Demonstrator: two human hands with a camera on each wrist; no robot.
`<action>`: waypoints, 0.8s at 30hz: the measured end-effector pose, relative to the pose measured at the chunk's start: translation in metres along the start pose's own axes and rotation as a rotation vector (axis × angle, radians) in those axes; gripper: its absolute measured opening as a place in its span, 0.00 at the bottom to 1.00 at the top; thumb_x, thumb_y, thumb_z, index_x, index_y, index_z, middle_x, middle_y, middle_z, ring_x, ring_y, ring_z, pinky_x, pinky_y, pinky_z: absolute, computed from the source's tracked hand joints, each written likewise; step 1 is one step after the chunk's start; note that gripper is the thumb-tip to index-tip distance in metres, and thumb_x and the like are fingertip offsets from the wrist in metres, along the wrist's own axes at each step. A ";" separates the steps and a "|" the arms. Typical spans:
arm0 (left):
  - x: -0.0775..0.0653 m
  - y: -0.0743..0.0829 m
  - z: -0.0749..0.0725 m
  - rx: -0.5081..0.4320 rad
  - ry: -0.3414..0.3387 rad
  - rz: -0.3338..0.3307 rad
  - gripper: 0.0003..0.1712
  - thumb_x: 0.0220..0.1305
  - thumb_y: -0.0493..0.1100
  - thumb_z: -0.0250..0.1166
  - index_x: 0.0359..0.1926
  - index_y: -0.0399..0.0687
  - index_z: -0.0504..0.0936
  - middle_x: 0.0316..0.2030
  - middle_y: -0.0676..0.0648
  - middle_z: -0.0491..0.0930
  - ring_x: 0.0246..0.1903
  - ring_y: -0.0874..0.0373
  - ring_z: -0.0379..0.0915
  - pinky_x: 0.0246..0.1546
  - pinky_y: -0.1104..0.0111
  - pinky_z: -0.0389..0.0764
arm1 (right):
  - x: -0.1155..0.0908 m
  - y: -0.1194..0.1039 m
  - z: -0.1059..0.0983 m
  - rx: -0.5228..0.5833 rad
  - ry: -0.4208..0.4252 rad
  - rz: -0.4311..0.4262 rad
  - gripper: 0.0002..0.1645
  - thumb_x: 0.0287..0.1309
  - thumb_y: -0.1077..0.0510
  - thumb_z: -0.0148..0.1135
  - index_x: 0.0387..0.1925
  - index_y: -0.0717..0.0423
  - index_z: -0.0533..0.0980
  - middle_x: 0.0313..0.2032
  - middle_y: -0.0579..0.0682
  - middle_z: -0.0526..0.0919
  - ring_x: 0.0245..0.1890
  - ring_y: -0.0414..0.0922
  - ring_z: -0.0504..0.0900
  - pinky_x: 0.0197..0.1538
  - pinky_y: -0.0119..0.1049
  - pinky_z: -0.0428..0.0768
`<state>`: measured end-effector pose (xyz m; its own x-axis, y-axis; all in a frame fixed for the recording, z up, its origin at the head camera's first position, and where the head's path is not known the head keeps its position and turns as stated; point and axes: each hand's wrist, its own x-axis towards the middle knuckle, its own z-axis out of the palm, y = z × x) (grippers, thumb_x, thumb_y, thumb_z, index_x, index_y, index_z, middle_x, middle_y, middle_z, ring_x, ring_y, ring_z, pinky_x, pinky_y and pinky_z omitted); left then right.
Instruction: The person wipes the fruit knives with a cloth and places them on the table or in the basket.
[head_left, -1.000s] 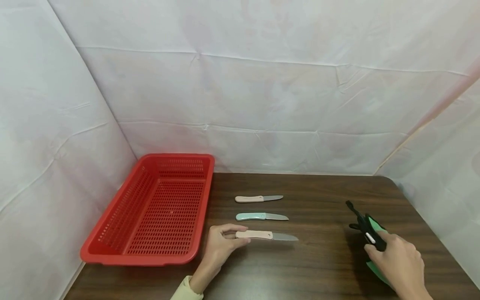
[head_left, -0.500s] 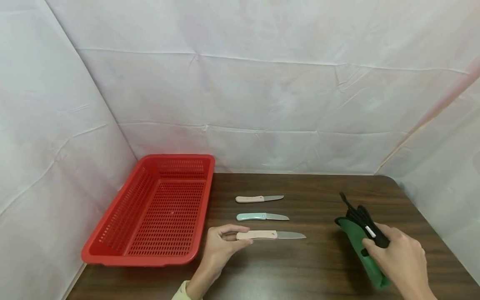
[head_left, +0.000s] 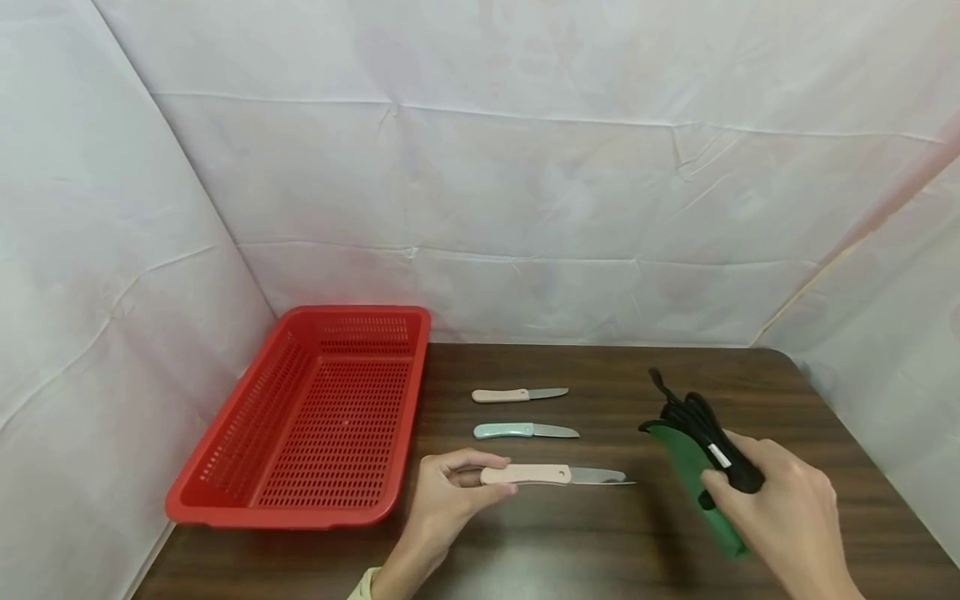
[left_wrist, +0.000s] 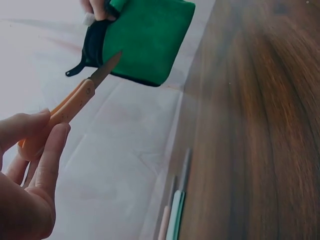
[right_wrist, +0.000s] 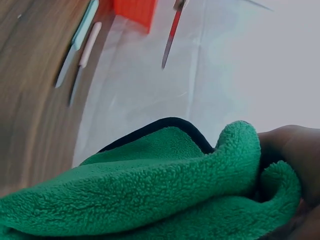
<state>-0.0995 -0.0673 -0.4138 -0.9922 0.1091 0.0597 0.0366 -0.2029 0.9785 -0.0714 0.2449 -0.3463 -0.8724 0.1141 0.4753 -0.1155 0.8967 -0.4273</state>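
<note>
My left hand (head_left: 450, 496) pinches a folding knife (head_left: 527, 474) by the end of its cream handle, blade out and pointing right. In the left wrist view that knife (left_wrist: 75, 102) is held above the table. My right hand (head_left: 787, 504) grips a folded green towel (head_left: 686, 467) with black edging, a hanging loop and a white label. Its fluffy pile fills the lower part of the right wrist view, where the towel (right_wrist: 150, 195) hides most of the fingers. A gap separates the blade's tip from the towel in the head view.
Two more open folding knives lie on the brown table (head_left: 600, 371): a cream-handled knife (head_left: 501, 396) at the back and a light-blue-handled knife (head_left: 506, 430) nearer. A red plastic basket (head_left: 408, 400) stands at the left. White cloth walls (head_left: 525, 183) enclose the table's back and sides.
The right hand has brought the towel leftward, and its green side has turned into view. The left hand has shifted the held knife slightly right. Basket and lying knives stay put.
</note>
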 end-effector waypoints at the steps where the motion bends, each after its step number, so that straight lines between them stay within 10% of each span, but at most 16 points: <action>1: 0.000 0.001 0.001 -0.004 -0.003 0.001 0.20 0.32 0.29 0.73 0.34 0.32 0.80 0.32 0.37 0.80 0.31 0.48 0.78 0.28 0.65 0.80 | 0.000 -0.003 -0.001 0.007 0.009 -0.013 0.19 0.35 0.61 0.66 0.37 0.56 0.79 0.18 0.44 0.72 0.11 0.33 0.59 0.16 0.29 0.57; 24: -0.012 0.022 0.015 -0.037 -0.027 0.096 0.20 0.32 0.29 0.73 0.33 0.31 0.80 0.34 0.36 0.79 0.29 0.49 0.79 0.25 0.66 0.80 | -0.008 -0.067 -0.005 0.048 -0.025 -0.178 0.22 0.29 0.63 0.63 0.36 0.50 0.77 0.23 0.37 0.74 0.14 0.30 0.61 0.16 0.26 0.59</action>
<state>-0.0849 -0.0583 -0.3902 -0.9808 0.1139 0.1582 0.1259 -0.2498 0.9601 -0.0543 0.1857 -0.3173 -0.8475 -0.0552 0.5279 -0.2908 0.8803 -0.3748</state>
